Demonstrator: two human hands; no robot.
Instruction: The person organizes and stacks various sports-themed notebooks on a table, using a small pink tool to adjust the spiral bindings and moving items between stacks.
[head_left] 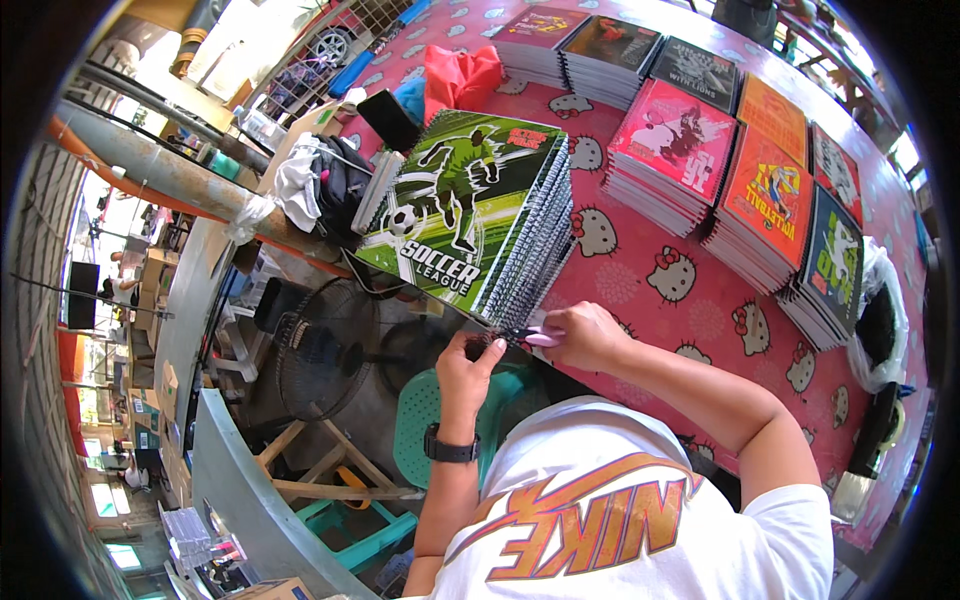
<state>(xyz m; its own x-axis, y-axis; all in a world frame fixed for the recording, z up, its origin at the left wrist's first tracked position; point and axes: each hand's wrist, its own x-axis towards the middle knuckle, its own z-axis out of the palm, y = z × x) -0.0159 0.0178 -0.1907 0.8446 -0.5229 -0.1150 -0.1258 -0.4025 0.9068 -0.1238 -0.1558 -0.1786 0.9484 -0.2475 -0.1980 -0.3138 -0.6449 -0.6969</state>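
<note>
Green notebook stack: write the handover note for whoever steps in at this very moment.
Right hand: closed grip on a small pink-handled tool, tip at the near corner of the green notebook stack.
Left hand: fingertips up at that same corner, by the spiral wire; whether they pinch it is unclear.
Things: the green stack lies at the edge of the red-covered table; other notebook stacks sit in rows farther right.
Done: cannot tell how many spirals are worked.
Left: probably the wire end under the tool, then checking the rest of the stack.
</note>
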